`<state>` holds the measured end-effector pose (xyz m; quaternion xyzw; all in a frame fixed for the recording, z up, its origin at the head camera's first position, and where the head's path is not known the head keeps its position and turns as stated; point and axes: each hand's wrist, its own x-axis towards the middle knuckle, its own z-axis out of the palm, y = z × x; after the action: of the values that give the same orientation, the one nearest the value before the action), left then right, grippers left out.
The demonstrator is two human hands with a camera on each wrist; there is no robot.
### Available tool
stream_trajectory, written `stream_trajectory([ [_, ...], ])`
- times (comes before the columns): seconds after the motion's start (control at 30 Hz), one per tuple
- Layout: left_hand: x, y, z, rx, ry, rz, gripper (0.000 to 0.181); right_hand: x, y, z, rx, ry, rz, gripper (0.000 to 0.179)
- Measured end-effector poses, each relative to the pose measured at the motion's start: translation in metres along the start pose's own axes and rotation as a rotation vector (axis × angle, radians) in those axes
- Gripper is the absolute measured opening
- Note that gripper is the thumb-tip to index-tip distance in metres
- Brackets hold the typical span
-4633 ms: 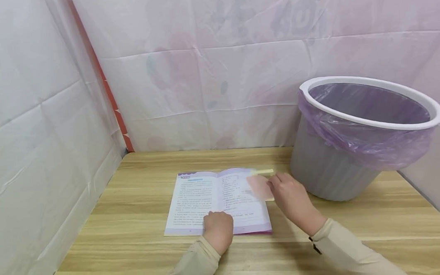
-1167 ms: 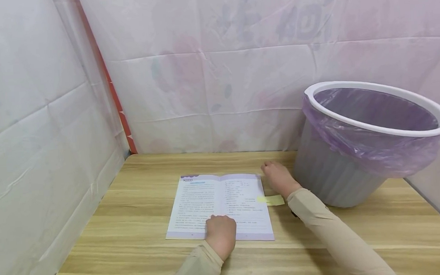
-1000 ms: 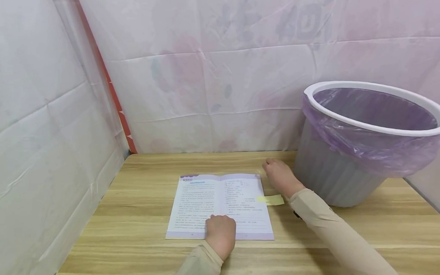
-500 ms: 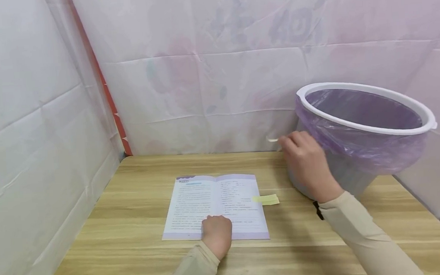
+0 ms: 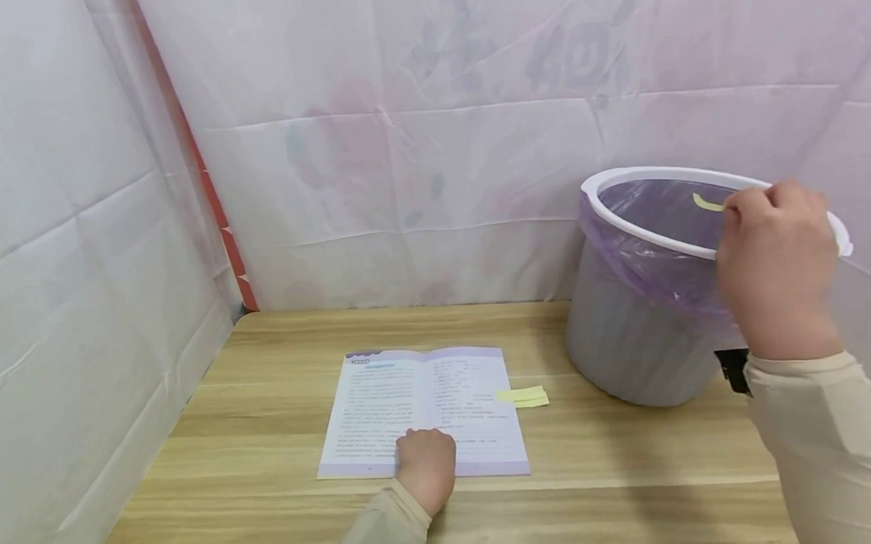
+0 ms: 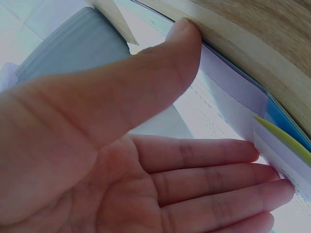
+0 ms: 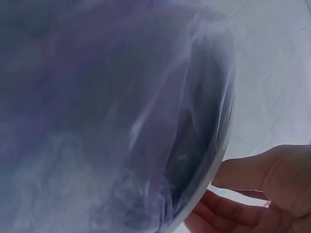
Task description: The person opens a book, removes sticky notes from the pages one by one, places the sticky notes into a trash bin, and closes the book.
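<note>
An open book (image 5: 384, 414) lies flat on the wooden table. My left hand (image 5: 427, 467) rests on its lower middle; in the left wrist view the fingers (image 6: 218, 179) are nearly straight and touch the pages. Yellow sticky strips (image 5: 525, 396) stick out over the book's right edge. My right hand (image 5: 781, 270) is raised at the grey bin (image 5: 635, 344) and pinches a small yellow strip (image 5: 709, 203) above its opening. In the right wrist view, thumb and fingers show beyond the bin's rim (image 7: 206, 187); the strip is hidden there.
The bin has a white rim ring (image 5: 648, 240) and a purple plastic liner (image 5: 672, 280), and stands on the table (image 5: 278, 379) at the right. Pale cloth walls (image 5: 415, 166) rise behind and to the left.
My right hand has lifted a small strip from behind the book's right side and carried it right, over the bin. The pinkish sheet it held earlier is out of sight. My left hand stays put.
</note>
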<state>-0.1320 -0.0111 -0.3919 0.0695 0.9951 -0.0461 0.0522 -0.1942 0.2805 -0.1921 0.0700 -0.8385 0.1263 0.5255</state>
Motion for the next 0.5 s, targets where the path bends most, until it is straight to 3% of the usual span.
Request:
stream_trajectory([
  [0.23, -0.002, -0.002, 0.0, 0.011, 0.05, -0.009, 0.014, 0.006, 0.005, -0.005, -0.043, -0.134, 0.072, 0.023],
  [0.33, -0.003, -0.003, -0.001, 0.011, 0.053, -0.007, 0.014, 0.004, 0.001, -0.005, -0.024, -0.124, 0.048, 0.023],
  [0.4, -0.003, -0.003, -0.002, 0.014, 0.05, -0.007, 0.015, 0.001, -0.004, -0.004, 0.02, -0.086, -0.025, 0.021],
  [0.5, -0.004, -0.003, -0.002, 0.02, 0.044, -0.001, 0.016, -0.009, -0.016, -0.001, 0.151, -0.069, -0.234, 0.017],
])
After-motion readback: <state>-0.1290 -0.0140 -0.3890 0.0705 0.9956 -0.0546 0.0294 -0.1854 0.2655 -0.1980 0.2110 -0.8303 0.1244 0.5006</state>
